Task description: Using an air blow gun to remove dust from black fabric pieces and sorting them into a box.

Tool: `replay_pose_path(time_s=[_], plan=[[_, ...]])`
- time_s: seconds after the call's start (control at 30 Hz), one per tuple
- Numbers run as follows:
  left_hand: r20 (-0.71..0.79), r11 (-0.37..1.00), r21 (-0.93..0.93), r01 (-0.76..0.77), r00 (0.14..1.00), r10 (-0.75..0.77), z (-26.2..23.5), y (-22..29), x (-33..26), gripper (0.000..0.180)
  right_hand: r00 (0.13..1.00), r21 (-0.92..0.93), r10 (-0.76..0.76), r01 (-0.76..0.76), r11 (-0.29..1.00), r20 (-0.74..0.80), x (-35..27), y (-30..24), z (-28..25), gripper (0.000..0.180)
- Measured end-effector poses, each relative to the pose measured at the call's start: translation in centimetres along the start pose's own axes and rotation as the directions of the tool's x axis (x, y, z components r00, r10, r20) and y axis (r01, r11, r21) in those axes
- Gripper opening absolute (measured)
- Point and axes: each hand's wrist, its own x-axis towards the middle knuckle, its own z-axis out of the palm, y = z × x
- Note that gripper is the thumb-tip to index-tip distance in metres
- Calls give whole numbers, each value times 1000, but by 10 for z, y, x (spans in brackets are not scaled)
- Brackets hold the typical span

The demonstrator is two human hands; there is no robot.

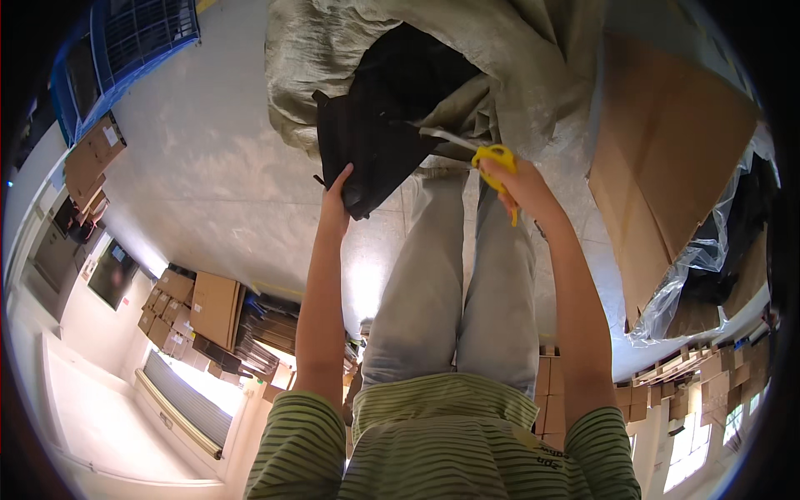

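Note:
My left hand [338, 202] grips the lower left edge of a piece of black fabric [367, 133], its thumb lying on the cloth. The fabric reaches up into the mouth of a large beige woven sack [542, 75] on the floor ahead of my legs. In my right hand [523, 190] is a pair of scissors [497, 157] with yellow handles, my fingers wrapped round the loops. Their blades point left, over the right side of the black fabric. Whether the blades touch the cloth, I cannot tell.
To the right stands a big open cardboard box [667, 150] lined with clear plastic [700, 267], with dark material inside. A blue crate [142, 37] is at the far left, near a small cardboard box [93, 158]. Stacked cartons [217, 308] line the wall at lower left.

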Motion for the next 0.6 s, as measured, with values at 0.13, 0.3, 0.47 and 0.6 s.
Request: replay_pose_path(time_s=[0.13, 0.3, 0.47, 0.6], plan=[[-12, 999, -25, 27, 1000, -28, 14, 15, -11, 43, 999, -150, 50, -53, 987, -22, 3, -1, 6, 48], [27, 988, 53, 145, 989, -147, 12, 18, -10, 50, 973, -235, 139, -94, 968, 183, 0, 1, 13, 40], [127, 991, -16, 135, 983, -132, -1, -6, -8, 54, 983, -157, 130, -109, 982, 126, 2, 3, 5, 43], [160, 940, -167, 297, 949, -271, -11, -14, -2, 53, 829, -236, 400, -330, 914, 391, 8, 0, -10, 47]])
